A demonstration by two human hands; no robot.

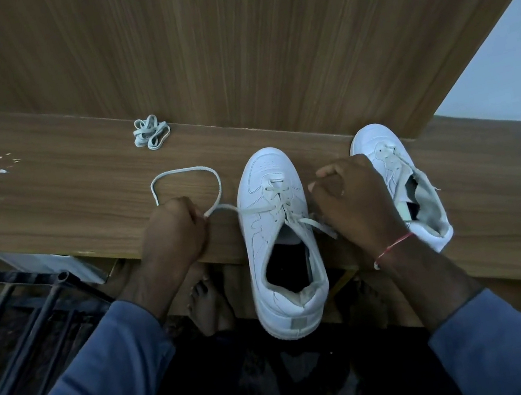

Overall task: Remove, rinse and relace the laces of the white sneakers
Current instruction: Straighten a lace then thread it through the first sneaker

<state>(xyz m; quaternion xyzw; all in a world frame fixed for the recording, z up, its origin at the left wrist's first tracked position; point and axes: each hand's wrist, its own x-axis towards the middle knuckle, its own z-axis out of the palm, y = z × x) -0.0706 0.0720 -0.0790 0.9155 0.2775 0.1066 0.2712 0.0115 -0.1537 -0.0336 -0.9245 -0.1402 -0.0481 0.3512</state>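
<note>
Gripping the loose lace (pixel 184 173), the left hand (pixel 171 234) is clenched at the near edge of the desk (pixel 60 197). The sneaker (pixel 278 229) between the hands overhangs that edge. The right hand (pixel 358 204) is curled; I cannot tell whether it holds anything. Open desk lies ahead of the left hand.

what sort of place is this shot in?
Probably a room in a home, not certain: a wood-laminate ledge backed by a matching panel, a bare foot on the floor, and a black metal rack at lower left.

open shelf (pixel 51 185) left of sneaker (pixel 274 215); bundled lace (pixel 151 132) by back panel (pixel 224 40).
</note>
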